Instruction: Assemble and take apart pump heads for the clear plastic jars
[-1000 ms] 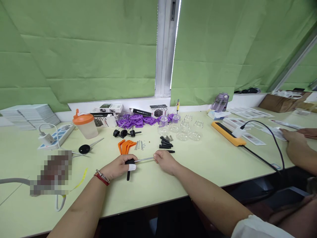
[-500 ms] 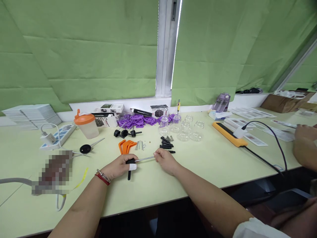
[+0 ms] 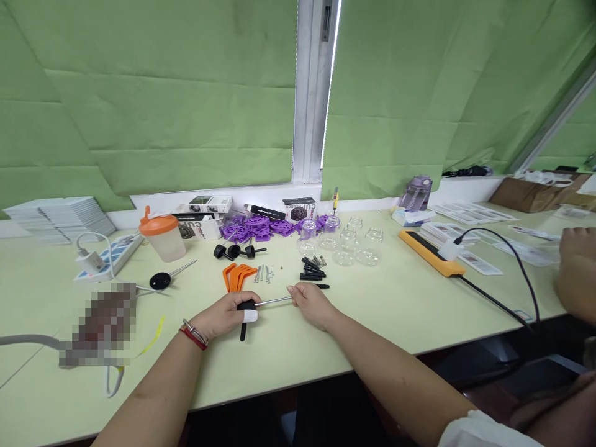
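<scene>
My left hand point(image 3: 222, 315) is closed around a black knob point(image 3: 245, 307) with a thin metal rod point(image 3: 272, 301) sticking out to the right; a white bandage wraps one fingertip. My right hand point(image 3: 311, 303) pinches the rod's far end. Both hands rest on the pale green table point(image 3: 288, 354). Just beyond them lie orange plastic pieces point(image 3: 237, 274), several small metal pins point(image 3: 263, 273) and black pegs point(image 3: 313, 269).
Further back stand clear glass jars point(image 3: 347, 238), purple plastic parts point(image 3: 256, 227), black knobs point(image 3: 233, 251), an orange-lidded cup point(image 3: 161, 234), boxes and a power strip point(image 3: 109, 255). An orange tool point(image 3: 431, 252) with a black cable lies right. Another person's hand point(image 3: 575, 273) works at the far right.
My hands have stayed in place on the knob and rod. The other person's hand at the right has drawn back toward the frame's edge.
</scene>
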`<state>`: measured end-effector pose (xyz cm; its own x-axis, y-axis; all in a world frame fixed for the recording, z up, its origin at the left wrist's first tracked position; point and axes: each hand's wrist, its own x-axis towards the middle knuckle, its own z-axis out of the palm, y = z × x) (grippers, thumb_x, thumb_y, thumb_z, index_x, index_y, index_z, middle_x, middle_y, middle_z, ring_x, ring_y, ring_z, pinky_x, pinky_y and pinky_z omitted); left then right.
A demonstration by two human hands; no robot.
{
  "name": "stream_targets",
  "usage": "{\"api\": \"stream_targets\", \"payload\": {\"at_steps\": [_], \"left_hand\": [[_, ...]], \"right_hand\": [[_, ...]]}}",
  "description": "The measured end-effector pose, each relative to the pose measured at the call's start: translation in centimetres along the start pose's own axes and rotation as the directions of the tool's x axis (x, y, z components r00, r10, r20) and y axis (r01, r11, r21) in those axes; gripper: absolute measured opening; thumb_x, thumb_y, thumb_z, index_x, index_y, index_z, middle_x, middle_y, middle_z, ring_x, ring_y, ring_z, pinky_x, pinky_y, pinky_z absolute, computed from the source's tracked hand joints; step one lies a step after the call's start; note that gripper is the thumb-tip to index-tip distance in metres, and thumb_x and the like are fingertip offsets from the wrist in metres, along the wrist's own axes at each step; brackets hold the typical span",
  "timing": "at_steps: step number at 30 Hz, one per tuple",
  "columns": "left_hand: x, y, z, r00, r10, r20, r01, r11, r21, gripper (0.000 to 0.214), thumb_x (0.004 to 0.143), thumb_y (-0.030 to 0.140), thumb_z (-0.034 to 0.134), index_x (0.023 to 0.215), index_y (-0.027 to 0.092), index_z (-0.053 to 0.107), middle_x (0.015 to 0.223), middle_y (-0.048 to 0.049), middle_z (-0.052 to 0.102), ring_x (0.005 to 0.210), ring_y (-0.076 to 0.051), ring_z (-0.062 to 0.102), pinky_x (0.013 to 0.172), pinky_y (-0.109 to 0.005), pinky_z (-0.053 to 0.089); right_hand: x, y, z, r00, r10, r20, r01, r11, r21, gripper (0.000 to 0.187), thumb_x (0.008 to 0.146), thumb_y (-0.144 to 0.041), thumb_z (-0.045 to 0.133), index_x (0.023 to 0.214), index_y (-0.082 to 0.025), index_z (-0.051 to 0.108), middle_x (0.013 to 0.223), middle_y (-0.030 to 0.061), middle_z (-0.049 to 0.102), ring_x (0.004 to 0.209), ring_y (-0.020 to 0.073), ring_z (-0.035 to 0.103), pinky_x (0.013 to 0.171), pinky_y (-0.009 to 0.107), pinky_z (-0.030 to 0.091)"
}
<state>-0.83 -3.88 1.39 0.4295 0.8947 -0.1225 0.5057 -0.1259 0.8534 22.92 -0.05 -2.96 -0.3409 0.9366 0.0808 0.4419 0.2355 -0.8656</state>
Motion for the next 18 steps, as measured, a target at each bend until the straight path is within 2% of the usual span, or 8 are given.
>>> {"api": "stream_targets", "payload": {"at_steps": [5, 10, 13, 18], "left_hand": [[0.07, -0.20, -0.03, 1.000, -0.004, -0.007, 0.004, 1.000, 0.004, 0.036, 0.074, 0.044, 0.062, 0.096, 0.016, 0.061, 0.084, -0.0013, 0.053, 0.077, -0.016, 0.046, 0.072, -0.027, 0.041], [0.11, -0.43, -0.07, 1.000, -0.017, -0.025, 0.017, 1.000, -0.008, 0.036, 0.074, 0.043, 0.061, 0.096, 0.015, 0.059, 0.084, -0.0009, 0.051, 0.078, -0.016, 0.046, 0.073, -0.027, 0.040], [0.17, -0.63, -0.10, 1.000, -0.007, -0.013, 0.007, 1.000, -0.010, 0.034, 0.075, 0.042, 0.061, 0.097, 0.016, 0.059, 0.084, -0.0006, 0.052, 0.078, -0.015, 0.046, 0.073, -0.027, 0.040], [0.23, -0.87, -0.17, 1.000, 0.011, 0.006, -0.011, 1.000, -0.002, 0.032, 0.076, 0.041, 0.061, 0.096, 0.016, 0.060, 0.084, -0.0001, 0.052, 0.077, -0.015, 0.046, 0.072, -0.026, 0.040]], "right_hand": [[0.24, 0.27, 0.01, 1.000, 0.005, 0.007, -0.006, 0.984, 0.177, 0.043, 0.087, -0.053, 0.040, 0.067, -0.018, 0.053, 0.062, -0.0002, 0.050, 0.054, 0.0109, 0.039, 0.053, 0.025, 0.030], [0.39, 0.32, -0.25, 0.992, 0.078, 0.102, -0.115, 0.894, 0.433, 0.019, 0.081, -0.036, 0.054, 0.088, -0.018, 0.053, 0.076, -0.0008, 0.054, 0.052, 0.0077, 0.038, 0.052, 0.023, 0.033], [0.27, 0.36, -0.32, 0.993, 0.038, 0.114, -0.084, 0.900, 0.428, 0.012, 0.076, -0.027, 0.058, 0.082, -0.019, 0.052, 0.070, -0.0036, 0.049, 0.053, 0.0075, 0.039, 0.052, 0.022, 0.032], [0.29, 0.86, -0.04, 0.992, 0.041, 0.119, -0.082, 0.928, 0.363, 0.006, 0.080, -0.024, 0.053, 0.077, -0.018, 0.052, 0.066, -0.0037, 0.048, 0.052, 0.0074, 0.036, 0.051, 0.022, 0.029]]}}
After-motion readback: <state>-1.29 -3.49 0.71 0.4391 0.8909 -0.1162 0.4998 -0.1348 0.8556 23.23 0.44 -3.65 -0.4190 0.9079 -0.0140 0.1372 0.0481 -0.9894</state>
